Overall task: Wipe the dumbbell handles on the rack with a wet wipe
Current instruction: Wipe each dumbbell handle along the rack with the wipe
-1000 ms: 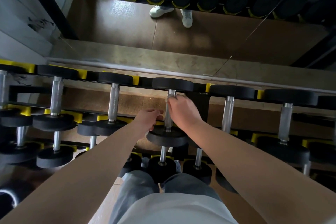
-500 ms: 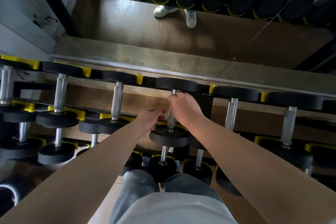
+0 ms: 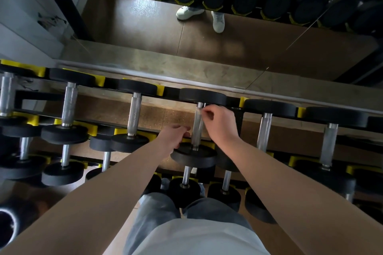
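Observation:
A dumbbell with a knurled steel handle (image 3: 196,130) lies on the top tier of the rack (image 3: 159,90), between a far black plate (image 3: 203,96) and a near black plate (image 3: 193,156). My right hand (image 3: 220,125) is at the handle's far end, its fingertips pinching a thin pale wet wipe (image 3: 199,112) against the steel. My left hand (image 3: 173,137) sits just left of the handle. Its fingers are curled and it touches the near plate's edge. Most of the wipe is hard to make out against the metal.
More dumbbells sit in yellow cradles to the left (image 3: 134,118) and to the right (image 3: 264,130), with a lower tier (image 3: 185,178) under my arms. A mirror (image 3: 228,47) behind the rack reflects white shoes and dumbbell ends. My grey trousers (image 3: 157,213) are close to the rack.
My right hand went from a full wrap around the handle to a fingertip pinch at its far end, baring more steel. The left hand stayed by the near plate.

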Tool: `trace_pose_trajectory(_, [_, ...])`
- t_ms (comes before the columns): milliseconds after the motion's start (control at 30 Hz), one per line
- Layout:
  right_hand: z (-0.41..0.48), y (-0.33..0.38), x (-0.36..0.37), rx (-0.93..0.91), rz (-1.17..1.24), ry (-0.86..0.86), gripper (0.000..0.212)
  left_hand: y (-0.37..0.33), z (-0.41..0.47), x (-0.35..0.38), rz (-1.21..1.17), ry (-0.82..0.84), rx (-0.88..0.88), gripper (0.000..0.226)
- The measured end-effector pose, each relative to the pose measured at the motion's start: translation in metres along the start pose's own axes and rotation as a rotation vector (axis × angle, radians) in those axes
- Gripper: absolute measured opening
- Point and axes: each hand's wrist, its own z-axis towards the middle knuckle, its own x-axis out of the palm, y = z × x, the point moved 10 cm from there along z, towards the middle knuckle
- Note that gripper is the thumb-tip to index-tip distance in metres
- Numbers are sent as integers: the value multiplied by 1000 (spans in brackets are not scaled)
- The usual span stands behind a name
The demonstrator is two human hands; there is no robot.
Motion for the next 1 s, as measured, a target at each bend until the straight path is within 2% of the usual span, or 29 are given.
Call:
trace_pose_trajectory(67, [0, 5, 4, 7, 22, 13, 18, 1, 1, -1, 5, -16, -4, 21])
trace_pose_trajectory(167, [-20, 3, 27, -14, -34, 182, 14, 0, 0, -1, 12, -16, 12, 22])
trace_pose_trajectory(267, [-40, -19, 52, 76, -73, 405, 13, -1, 1, -1, 13, -25, 29, 27])
trace_pose_trajectory(333, [-46, -32, 60, 174, -46, 477, 11, -2, 0, -3, 21, -37, 23, 27])
trace_pose_trajectory(400, [-44, -45, 59, 290, 54, 446, 11, -2, 0, -2, 27, -20, 13, 26])
trace_pose_trajectory(567, [-7, -65, 39, 507, 356, 125, 21, 1, 3, -1, 23, -19, -14, 24])
trace_pose_trajectory(667, [3, -70, 48, 626, 572, 111, 28, 4, 4, -3, 7, -20, -41, 23])
trace_pose_trajectory(733, [-1, -70, 58, 574, 439, 268, 23, 3, 4, -3, 11, -13, -31, 23])
trace_pose_trajectory(833, [-27, -64, 82, 374, -32, 660, 17, 0, 3, 0, 28, -5, -12, 24])
trace_pose_trajectory(900, [-33, -64, 86, 351, -79, 725, 16, 0, 3, 0, 34, -5, -15, 24])
trace_pose_trajectory(1000, [-21, -66, 80, 429, 22, 652, 18, 0, 2, -1, 35, -7, -20, 24])
